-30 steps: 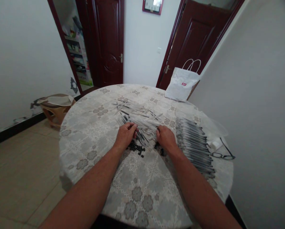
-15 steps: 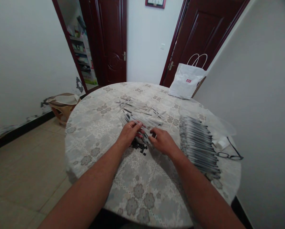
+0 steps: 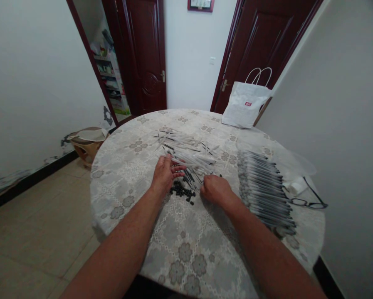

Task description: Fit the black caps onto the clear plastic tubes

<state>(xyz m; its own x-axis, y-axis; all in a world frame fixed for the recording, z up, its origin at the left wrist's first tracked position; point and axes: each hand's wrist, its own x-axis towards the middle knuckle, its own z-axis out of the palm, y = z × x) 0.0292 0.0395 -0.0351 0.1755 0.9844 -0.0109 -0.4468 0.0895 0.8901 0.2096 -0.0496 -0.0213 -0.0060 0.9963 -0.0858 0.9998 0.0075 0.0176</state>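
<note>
My left hand [image 3: 165, 173] is at the left edge of a heap of slim white and clear pen parts [image 3: 192, 159], fingers spread apart, with nothing plainly gripped. My right hand [image 3: 216, 189] is closed, knuckles up, at the heap's right side. A small dark tip shows above its knuckles, but what the fingers hold is hidden. Between the hands lie thin sticks with black ends [image 3: 190, 177], looking like pen refills. Just below the left fingers is a pile of small black caps [image 3: 181, 190]. More loose white and black sticks [image 3: 178, 138] lie farther back.
A long row of dark-ended pens [image 3: 265, 191] lies at the right on the patterned tablecloth [image 3: 186, 253]. Near it are a clear plastic sheet [image 3: 294, 158], a white roll [image 3: 296, 185] and eyeglasses [image 3: 307, 203]. A white paper bag [image 3: 246, 106] stands at the back right.
My left hand has drawn slightly left and its fingers have spread. My right hand has moved a little right and down, now closed, uncovering more of the black caps and sticks.
</note>
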